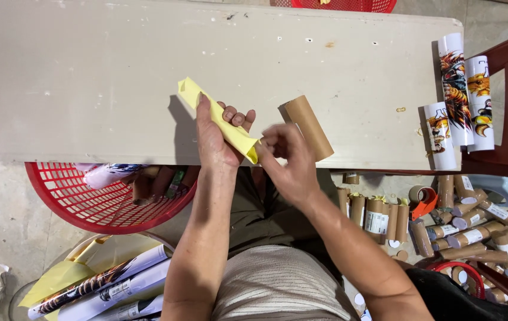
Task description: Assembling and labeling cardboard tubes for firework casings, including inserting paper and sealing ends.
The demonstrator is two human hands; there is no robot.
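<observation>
At lower left a red basket [87, 205] sits under the table [87, 77] edge; at frame centre a rolled yellow sheet [221, 122] is gripped by the closed left hand [215, 139], its lower end pinched by the right hand [287, 160]; just right of it a brown cardboard tube [309, 128] is held in the same right hand; the roll is best kept tight and aligned with the tube's mouth, it seems; at far right printed rolls [461, 89] lie on the table.

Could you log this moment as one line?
left hand: grips rolled yellow paper | right hand: at paper's end | brown cardboard tube: on white table
</observation>
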